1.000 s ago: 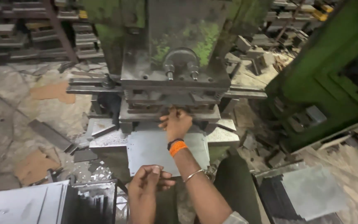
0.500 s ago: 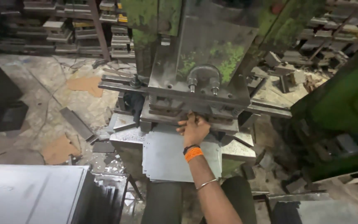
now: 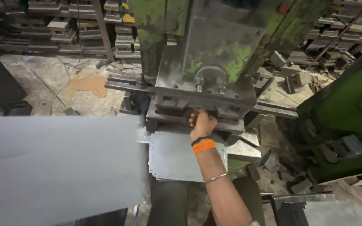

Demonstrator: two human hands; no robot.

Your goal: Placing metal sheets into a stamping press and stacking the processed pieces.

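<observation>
My right hand (image 3: 202, 122) reaches forward to the slot between the upper and lower die blocks of a grey-green press (image 3: 208, 90). Its fingers curl at the slot's edge with their tips hidden, so I cannot see whether they grip anything. The wrist carries an orange band and a thin metal bangle. Beneath the forearm several flat grey metal sheets (image 3: 174, 155) lie stacked on the press bed. A large blurred grey sheet (image 3: 59, 167) fills the lower left, close to the camera. My left hand is out of view.
A green machine body (image 3: 348, 113) stands on the right. Shelves with metal die blocks (image 3: 63, 29) line the back. Scrap metal pieces (image 3: 285, 175) litter the floor around the press. Another grey sheet (image 3: 336, 211) lies at the bottom right.
My left hand, seen low in the middle one second ago, has left the view. The large grey sheet has swung up at the left. My right hand stays at the die slot.
</observation>
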